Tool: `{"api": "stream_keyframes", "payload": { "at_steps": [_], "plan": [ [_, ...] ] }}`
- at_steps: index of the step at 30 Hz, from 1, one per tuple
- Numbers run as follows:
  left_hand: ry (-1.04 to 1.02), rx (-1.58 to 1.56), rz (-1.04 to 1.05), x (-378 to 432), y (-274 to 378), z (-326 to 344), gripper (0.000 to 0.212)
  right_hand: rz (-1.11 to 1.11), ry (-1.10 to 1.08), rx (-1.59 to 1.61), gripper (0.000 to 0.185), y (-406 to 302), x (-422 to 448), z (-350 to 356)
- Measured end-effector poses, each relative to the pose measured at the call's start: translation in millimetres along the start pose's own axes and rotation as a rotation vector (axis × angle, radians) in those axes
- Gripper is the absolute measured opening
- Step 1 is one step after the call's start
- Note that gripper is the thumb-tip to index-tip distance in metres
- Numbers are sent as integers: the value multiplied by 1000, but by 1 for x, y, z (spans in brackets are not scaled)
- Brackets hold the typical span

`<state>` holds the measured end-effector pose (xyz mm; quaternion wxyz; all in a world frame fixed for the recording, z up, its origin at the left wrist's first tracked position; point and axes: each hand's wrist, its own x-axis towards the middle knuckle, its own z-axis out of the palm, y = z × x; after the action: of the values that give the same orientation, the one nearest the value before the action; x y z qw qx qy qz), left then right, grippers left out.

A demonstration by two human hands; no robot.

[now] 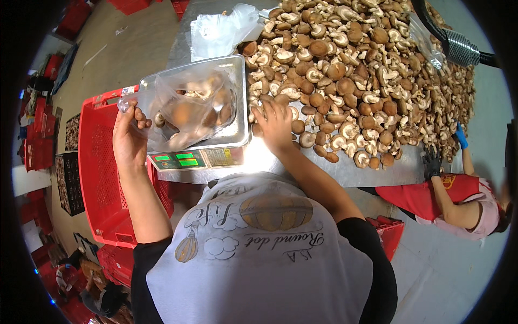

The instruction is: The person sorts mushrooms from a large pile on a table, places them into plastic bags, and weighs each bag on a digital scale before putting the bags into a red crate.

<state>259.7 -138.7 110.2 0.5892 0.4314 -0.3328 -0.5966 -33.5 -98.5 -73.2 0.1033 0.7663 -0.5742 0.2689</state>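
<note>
My left hand [131,131] pinches the gathered edge of a clear plastic bag [162,105]. Inside the bag are several shiitake mushrooms [208,117], and it rests on the metal pan of a digital scale [240,81]. Green displays [184,156] glow on the front of the scale. Beside the pan, my right hand [277,125] lies palm down over the near left edge of a large heap of shiitake mushrooms [344,85]. Its fingers spread over a few caps; whether they grip one is hidden beneath the hand.
A red plastic crate [87,162] stands left of the metal table [344,176]. Flat plastic bags [222,32] lie behind the scale. A black cable [429,20] crosses the upper right. At the right, a co-worker in a red apron [429,190] reaches into the heap with gloved hands.
</note>
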Motion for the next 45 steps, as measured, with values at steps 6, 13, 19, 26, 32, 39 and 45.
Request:
{"api": "stream_keyframes", "payload": {
  "at_steps": [6,13,19,26,32,39,45],
  "plan": [
    [-1,-25,25,-1,6,2,16,-31,-36,174,45,14,9,3],
    [-120,-291,-15,-15,24,-23,18,813,214,874,50,45,-5,-3],
    [-92,-10,58,-31,45,4,29,919,184,2118,52,61,66,-108],
    [69,49,186,-27,42,-9,34,-46,-795,1793,72,-123,189,-152],
    [54,39,189,-26,32,-30,35,-295,-645,702,48,-144,209,-47],
    [130,176,317,-35,24,-60,27,-7,-511,915,34,-119,186,-100],
    [316,41,322,-52,39,-99,18,277,-151,698,24,-22,111,-135]
  ]
}}
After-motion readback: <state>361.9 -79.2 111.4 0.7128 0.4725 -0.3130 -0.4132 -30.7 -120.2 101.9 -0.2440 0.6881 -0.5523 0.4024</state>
